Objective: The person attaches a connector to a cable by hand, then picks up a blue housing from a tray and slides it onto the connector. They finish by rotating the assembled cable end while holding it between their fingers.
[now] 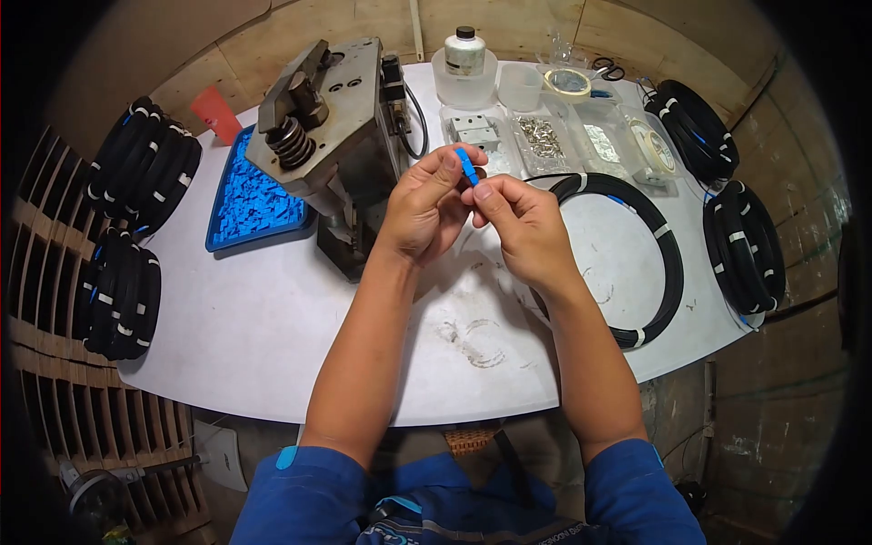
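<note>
A small blue connector (466,165) is held up above the middle of the table, between both hands. My left hand (422,207) pinches its upper part between thumb and fingers. My right hand (527,227) grips the lower end between thumb and forefinger. The fingers partly cover the connector, so its exact ends are hidden. Behind and below my right hand lies a coil of black cable (674,272) tied with white bands, a blue piece showing on its upper part. A metal press (354,113) stands just beyond my left hand.
Left of the press, a blue tray (214,238) holds many small blue parts beside a red cup (216,114). Clear boxes of metal parts (540,138), a bottle (465,56) and scissors (607,69) stand at the back. Black cable coils (143,163) flank both table sides.
</note>
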The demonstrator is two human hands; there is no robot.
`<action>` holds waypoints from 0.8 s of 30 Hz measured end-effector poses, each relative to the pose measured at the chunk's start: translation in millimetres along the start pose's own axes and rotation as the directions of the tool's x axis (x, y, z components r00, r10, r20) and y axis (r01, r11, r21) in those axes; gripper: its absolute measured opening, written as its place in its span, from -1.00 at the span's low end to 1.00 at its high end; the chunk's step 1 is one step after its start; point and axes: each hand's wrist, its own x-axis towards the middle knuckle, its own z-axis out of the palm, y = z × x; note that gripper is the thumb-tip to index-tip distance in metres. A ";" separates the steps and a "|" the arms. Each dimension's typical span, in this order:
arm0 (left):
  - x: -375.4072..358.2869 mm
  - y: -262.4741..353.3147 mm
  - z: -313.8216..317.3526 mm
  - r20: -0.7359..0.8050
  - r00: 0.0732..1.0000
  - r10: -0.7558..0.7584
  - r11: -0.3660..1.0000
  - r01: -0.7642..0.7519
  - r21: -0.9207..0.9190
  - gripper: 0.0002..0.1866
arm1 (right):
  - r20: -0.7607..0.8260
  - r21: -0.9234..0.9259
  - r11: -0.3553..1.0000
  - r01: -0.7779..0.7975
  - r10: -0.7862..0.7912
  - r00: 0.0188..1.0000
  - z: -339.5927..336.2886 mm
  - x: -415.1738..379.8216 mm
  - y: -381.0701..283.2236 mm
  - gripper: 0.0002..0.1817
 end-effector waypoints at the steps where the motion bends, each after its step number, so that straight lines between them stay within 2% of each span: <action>1: -0.5 -0.6 -0.3 -0.003 1.000 0.002 1.000 -0.002 0.002 -0.67 | 0.003 0.001 1.000 0.000 0.000 1.000 2.3 -0.4 0.7 -0.74; 4: -0.3 -3.9 -4.7 -0.028 1.000 -0.014 1.000 0.015 0.019 -0.64 | -0.031 0.030 0.999 0.046 -0.045 0.999 8.1 -0.6 4.3 -0.76; 6: -0.2 -6.5 -8.8 0.058 0.998 -0.013 0.999 0.016 -0.043 -0.69 | -0.077 0.000 0.999 0.049 -0.049 0.996 8.8 -1.0 7.0 -0.77; 13: 3.1 -17.0 -7.7 0.076 0.997 -0.018 0.999 0.022 -0.044 -0.69 | -0.131 0.003 0.986 0.166 -0.164 0.978 12.6 1.0 15.9 -0.77; 15: 3.3 -21.7 -3.3 -0.010 1.000 0.029 1.000 -0.029 0.002 -0.67 | -0.142 -0.010 0.981 0.196 -0.195 0.970 12.2 0.9 15.8 -0.77; 18: 4.8 -24.6 -6.7 -0.017 1.000 0.007 1.000 -0.007 -0.020 -0.67 | -0.170 -0.038 0.984 0.173 -0.177 0.969 13.1 0.5 14.7 -0.77; 21: 5.4 -18.9 -16.5 0.032 0.998 -0.053 0.995 0.056 -0.087 -0.69 | -0.127 0.010 0.991 0.130 -0.128 0.984 10.8 2.4 16.4 -0.75; 24: 4.1 -14.0 -17.0 0.021 0.999 -0.032 0.998 0.033 -0.060 -0.66 | -0.057 0.055 0.984 0.169 -0.165 0.985 4.9 5.6 19.2 -0.76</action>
